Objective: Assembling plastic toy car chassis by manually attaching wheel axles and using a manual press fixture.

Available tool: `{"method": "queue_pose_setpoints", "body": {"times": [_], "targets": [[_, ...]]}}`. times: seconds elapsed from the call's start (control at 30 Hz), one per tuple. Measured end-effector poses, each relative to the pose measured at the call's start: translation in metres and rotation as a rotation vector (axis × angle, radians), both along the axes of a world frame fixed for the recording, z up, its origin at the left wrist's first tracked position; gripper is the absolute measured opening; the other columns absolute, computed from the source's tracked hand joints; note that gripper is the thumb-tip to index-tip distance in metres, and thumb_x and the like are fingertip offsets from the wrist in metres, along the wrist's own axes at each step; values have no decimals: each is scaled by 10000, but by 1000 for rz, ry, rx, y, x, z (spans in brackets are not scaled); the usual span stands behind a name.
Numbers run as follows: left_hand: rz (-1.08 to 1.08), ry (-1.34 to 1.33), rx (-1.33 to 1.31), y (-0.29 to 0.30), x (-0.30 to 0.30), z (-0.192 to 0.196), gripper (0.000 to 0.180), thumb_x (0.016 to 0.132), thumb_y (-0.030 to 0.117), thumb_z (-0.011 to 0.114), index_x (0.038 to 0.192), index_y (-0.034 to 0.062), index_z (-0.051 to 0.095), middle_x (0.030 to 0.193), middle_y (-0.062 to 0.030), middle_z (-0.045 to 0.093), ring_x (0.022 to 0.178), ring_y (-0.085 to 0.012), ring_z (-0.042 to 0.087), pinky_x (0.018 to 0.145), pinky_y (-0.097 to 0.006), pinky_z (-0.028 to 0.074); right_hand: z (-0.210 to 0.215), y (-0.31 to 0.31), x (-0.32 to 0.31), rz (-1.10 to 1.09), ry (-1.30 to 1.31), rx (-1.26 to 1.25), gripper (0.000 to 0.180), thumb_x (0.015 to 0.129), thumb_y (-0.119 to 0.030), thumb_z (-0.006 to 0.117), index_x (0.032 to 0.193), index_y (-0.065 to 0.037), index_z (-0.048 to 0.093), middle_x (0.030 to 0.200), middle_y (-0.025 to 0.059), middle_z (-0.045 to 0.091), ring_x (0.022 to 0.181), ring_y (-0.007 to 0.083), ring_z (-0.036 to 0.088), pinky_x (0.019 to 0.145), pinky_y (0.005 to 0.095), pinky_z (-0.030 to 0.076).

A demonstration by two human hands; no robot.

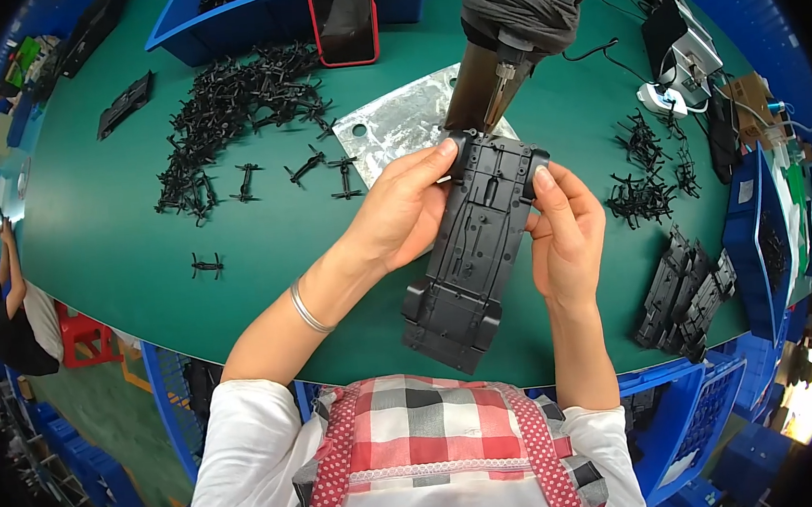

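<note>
A black plastic toy car chassis [481, 228] is held between my two hands, tilted, with its far end under the tip of a screwdriver bit [500, 86]. My left hand [401, 201] grips the far left side, thumb near the corner. On the far right side, my right hand [566, 225] pinches the edge with thumb and fingers. The bit belongs to a fixed upright machine [525, 11] wrapped in dark cloth. Beneath the far end lies a silvery metal plate [395, 129]. Whether the bit touches the chassis, I cannot tell.
Small black axle-like parts [238, 94] lie heaped at the left, with several single ones nearer. Behind them stand a blue bin [213, 29] and a red-edged phone [344, 17]. More black parts [645, 175], stacked chassis [685, 292] and a power strip [663, 101] lie rightward. Another person [11, 317] sits far left.
</note>
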State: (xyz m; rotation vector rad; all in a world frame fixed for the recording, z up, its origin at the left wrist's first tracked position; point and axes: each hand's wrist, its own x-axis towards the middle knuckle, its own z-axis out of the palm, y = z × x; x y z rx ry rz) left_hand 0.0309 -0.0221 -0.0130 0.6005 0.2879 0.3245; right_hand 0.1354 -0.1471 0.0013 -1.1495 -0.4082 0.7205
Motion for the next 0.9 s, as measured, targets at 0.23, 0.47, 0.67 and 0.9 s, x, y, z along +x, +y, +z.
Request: {"method": "queue_pose_setpoints", "body": {"times": [0.23,0.47,0.67,0.9], "targets": [[30,13,62,1,3,0,366,952,266,417,1116,-43,521,1063,-122,583,969,-185,573,877,-345,470,4,2,3,10,7,15,250,899,-147,526,1016,71,561,887,86,619,722,102,570,618,231,482],[42,1,57,-1,2,3,355,951,258,423,1100,-46,530,1051,-121,588,950,-172,574,861,-325,475,2,0,2,14,36,37,245,897,-148,528,1006,69,562,886,90,615,730,108,569,614,228,476],[55,9,63,-2,3,4,349,949,255,430,1093,-44,537,1055,-116,586,949,-166,570,862,-318,470,1,-2,3,37,54,88,232,900,-143,519,982,69,565,913,101,616,781,123,578,675,252,482],[47,-8,93,-2,3,8,348,945,254,450,1093,-48,539,1055,-100,586,952,-162,555,877,-317,443,-6,0,8,29,153,124,240,904,-169,512,972,52,576,917,109,632,810,144,603,711,271,493]]}}
